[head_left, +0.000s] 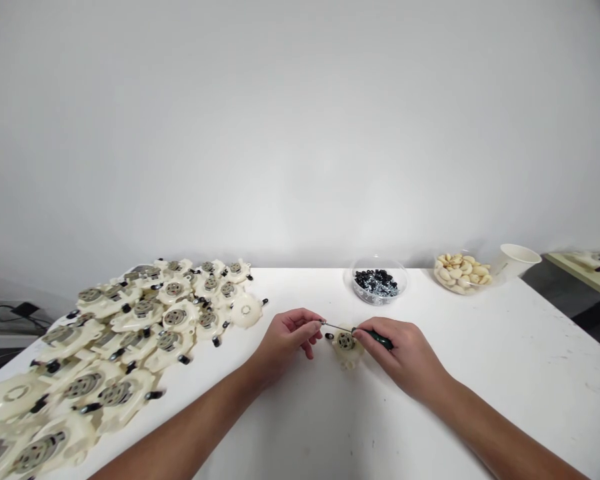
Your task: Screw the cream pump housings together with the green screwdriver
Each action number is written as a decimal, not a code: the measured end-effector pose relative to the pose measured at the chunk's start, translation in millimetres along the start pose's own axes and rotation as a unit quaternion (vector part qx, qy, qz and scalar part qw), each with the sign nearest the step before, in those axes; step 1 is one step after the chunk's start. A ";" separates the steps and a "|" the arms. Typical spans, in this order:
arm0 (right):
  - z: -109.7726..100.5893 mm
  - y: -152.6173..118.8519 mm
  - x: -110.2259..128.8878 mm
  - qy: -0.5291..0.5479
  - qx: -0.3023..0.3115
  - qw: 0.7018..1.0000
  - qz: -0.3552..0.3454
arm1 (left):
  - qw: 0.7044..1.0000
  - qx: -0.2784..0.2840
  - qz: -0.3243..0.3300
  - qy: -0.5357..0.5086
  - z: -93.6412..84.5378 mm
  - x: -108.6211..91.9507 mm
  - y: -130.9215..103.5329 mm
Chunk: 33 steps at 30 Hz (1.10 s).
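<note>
Near the middle of the table, my right hand [397,350] is wrapped round the dark green handle of a screwdriver [338,327], whose thin metal shaft points left. The thumb and forefinger of my left hand [290,340] pinch at the shaft's tip; a small piece there is too tiny to make out. Just below the shaft lies a cream plastic housing [348,361] with a round grey metal motor in it and a black cap on its left side. Part of this housing is hidden by my right hand.
Many similar cream housings [177,317] cover the left of the white table [300,427]. At the back stand a clear bowl [379,298] of black caps and screws, a bowl of cream pieces [461,272] and a white cup [516,261].
</note>
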State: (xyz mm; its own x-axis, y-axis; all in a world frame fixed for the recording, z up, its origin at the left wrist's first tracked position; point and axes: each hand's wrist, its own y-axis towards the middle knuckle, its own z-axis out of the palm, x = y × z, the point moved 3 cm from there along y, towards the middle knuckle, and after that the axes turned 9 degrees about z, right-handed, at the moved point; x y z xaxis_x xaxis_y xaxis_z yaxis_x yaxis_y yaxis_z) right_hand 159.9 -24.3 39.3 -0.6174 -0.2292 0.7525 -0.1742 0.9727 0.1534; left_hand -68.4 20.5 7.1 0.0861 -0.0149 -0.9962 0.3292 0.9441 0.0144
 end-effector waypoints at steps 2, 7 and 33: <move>0.9 0.2 -0.3 0.003 0.015 1.000 0.026 | 1.000 0.007 0.000 0.006 0.0 -0.4 0.2; 5.0 -0.8 -3.3 0.046 0.032 0.997 0.060 | 1.000 0.012 -0.002 0.002 -0.4 -1.2 1.2; 0.7 3.3 -4.9 0.111 0.032 0.993 0.031 | 0.999 0.016 0.008 0.032 1.5 -0.4 0.4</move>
State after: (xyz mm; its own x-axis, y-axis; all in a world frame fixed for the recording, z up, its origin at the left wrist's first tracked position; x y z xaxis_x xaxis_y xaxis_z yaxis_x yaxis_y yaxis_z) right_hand 161.8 -20.1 35.7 -0.4451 -0.1482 0.8831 -0.1940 0.9788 0.0665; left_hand -66.9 20.4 7.7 0.0319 0.0222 -0.9992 0.3577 0.9333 0.0321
